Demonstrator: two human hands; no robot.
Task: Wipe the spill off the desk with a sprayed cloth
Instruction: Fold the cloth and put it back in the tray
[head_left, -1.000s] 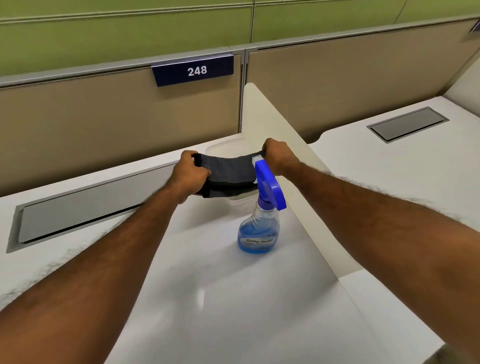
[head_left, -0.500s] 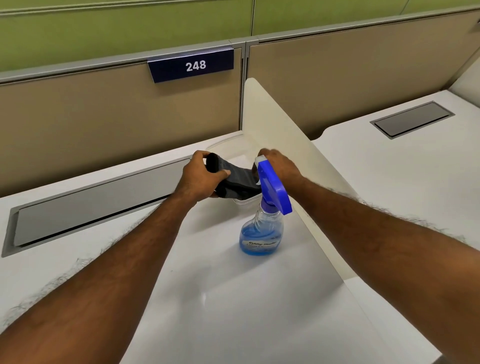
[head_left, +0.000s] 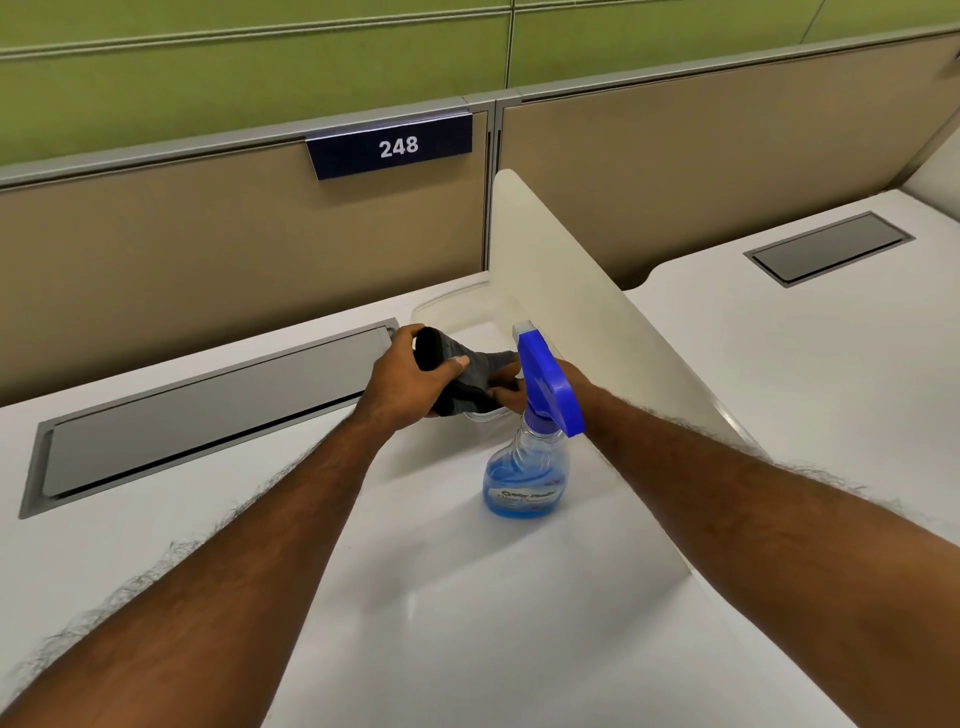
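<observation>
Spray bottle (head_left: 524, 470) before tray (head_left: 441, 312)

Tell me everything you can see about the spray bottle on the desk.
The spray bottle stands upright on the white desk, just in front of both hands. Its body is clear plastic, roughly a third full of blue liquid, with a label too blurred to read. The trigger head is blue with a white nozzle tip. Neither hand grips it.

The partition's blue plate (head_left: 389, 147) reads "248"; bottle label (head_left: 523, 498) illegible.
</observation>
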